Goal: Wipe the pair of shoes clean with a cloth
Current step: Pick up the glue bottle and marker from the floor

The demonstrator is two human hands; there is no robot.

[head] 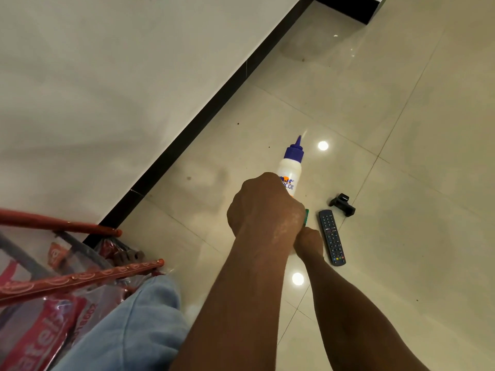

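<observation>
My left hand (265,207) grips a white squeeze bottle (290,170) with a blue pointed cap, held over the floor with the nozzle pointing away from me. My right hand (308,243) is curled just below it, half hidden behind my left wrist. A narrow green edge (307,216) sticks out of the right hand, and I cannot tell what the green thing is. No shoes and no cloth are in view.
A black remote control (332,236) and a small black clip (342,204) lie on the glossy tiled floor (401,129) to the right of my hands. A clear plastic bag with red handles (67,279) stands at the lower left beside my knee in blue jeans (134,330). A black skirting strip (214,108) runs along the wall.
</observation>
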